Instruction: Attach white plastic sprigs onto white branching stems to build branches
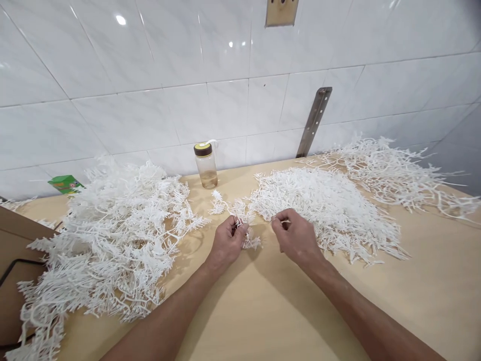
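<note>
My left hand (227, 240) is closed on a white branching sprig (244, 213), whose frilly ends stick out above and below the fingers. To its right, my right hand (295, 231) has thumb and fingertips pinched together. Whatever lies between those fingertips is too small to make out. Just behind the right hand spreads a flat heap of short white twigs (319, 200). A taller tangled pile of white branching pieces (120, 230) rises left of my left hand. One small loose frilly piece (217, 200) lies beyond the left hand.
A capped clear bottle (206, 168) with some brownish liquid stands near the tiled wall. Bare white branches (391, 170) lie at the back right. A metal strip (314, 123) leans on the wall. A green carton (66, 184) and a brown box (20, 281) are at left.
</note>
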Tool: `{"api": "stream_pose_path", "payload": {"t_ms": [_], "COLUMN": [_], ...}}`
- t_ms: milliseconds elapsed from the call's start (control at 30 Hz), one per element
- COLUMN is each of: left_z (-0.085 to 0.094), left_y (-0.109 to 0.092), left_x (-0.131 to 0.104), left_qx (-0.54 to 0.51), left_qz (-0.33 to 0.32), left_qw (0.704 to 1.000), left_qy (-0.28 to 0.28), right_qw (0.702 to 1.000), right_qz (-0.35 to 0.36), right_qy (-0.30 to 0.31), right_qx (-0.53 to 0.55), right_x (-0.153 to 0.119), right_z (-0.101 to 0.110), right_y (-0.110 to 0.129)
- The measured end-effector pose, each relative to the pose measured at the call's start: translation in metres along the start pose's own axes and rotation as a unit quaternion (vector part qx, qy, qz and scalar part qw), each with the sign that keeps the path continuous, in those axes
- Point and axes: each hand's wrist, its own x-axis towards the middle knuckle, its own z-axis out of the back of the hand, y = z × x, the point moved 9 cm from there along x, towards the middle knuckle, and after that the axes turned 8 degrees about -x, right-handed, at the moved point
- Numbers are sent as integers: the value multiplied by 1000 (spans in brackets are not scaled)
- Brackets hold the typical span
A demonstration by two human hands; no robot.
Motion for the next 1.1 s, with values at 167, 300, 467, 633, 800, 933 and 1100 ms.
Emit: {"api": "stream_pose_path", "payload": {"t_ms": [167,300,467,633,800,933,1100], "left_z": [0,0,3,1,0,1,3], "left_y": [14,11,14,13,7,12,19], "left_x": [3,3,4,3,2,2,2], "left_qx": [-95,-126,-125,-118,-92,-82,-57], "left_qz": [100,112,101,93,87,90,73], "left_qw": [990,986,987,989,992,992,995], "left_qy": [14,10,-5,-8,-12,-17,-36], "right_qw": [987,985,980,981,982,977,967], "right_qz": [22,88,193,156,143,180,226], "right_qy": [-143,-144,24,106,112,103,114], "right_qx": [-70,-44,27,37,52,41,17], "right_x": [13,8,-21,-28,-26,-28,-32], "right_z": [48,43,-13,-38,-40,-42,-46], "right_y": [-10,2,41,44,39,44,49]}}
